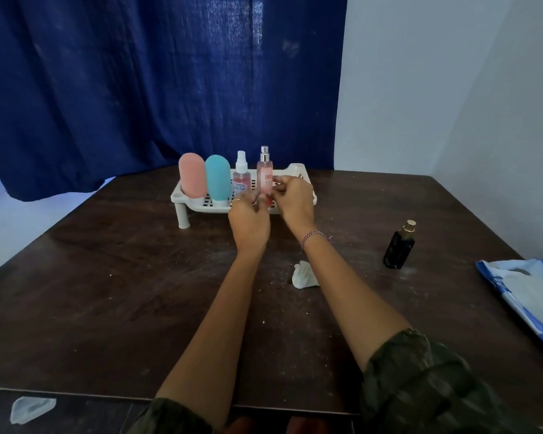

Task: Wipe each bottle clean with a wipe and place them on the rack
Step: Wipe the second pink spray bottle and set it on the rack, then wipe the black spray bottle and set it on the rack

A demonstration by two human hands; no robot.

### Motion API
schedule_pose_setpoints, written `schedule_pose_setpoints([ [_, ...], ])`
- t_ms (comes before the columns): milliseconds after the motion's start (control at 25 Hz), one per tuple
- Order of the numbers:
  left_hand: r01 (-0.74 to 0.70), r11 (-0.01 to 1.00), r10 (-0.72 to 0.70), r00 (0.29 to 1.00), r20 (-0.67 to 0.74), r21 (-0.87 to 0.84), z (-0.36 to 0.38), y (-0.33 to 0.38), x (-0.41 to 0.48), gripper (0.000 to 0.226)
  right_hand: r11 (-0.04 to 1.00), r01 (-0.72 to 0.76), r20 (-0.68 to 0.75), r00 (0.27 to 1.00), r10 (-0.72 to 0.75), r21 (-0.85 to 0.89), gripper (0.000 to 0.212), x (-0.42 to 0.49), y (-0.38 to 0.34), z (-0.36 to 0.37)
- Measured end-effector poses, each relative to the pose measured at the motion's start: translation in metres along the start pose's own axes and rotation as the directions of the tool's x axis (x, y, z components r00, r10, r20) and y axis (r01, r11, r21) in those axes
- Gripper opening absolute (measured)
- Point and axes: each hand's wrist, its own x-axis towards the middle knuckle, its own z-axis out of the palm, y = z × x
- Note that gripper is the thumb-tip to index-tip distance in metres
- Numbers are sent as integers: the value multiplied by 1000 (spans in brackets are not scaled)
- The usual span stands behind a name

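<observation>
A white rack (201,204) stands at the far middle of the dark table. On it, from left, are a pink bottle (192,178), a teal bottle (218,180), a small clear spray bottle (241,173) and a tall pink spray bottle (265,170). My left hand (248,219) and my right hand (292,198) both pinch the tall pink spray bottle low on its body, upright over the rack. A crumpled white wipe (304,275) lies on the table between my forearms. A black bottle with a gold cap (400,245) stands alone to the right.
A blue and white plastic bag (527,292) lies at the table's right edge. A dark blue curtain (170,89) hangs behind the rack, a pale wall to the right. A clear scrap (32,408) lies below the table's front edge (107,394).
</observation>
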Motion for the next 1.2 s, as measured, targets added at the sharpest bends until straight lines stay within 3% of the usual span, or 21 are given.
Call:
schedule_pose_setpoints([
  [280,-47,998,46,999,25,51,-2,-4,6,27,999,-39,3,999,39,-5,33,3,3,7],
  [800,1,985,-6,999,32,173,2,-7,4,28,987,59,28,998,-55,-151,20,-5,6,11],
  [1200,-72,964,78,997,-16,256,3,-13,6,33,985,21,-15,1000,-24,-169,25,-11,6,5],
])
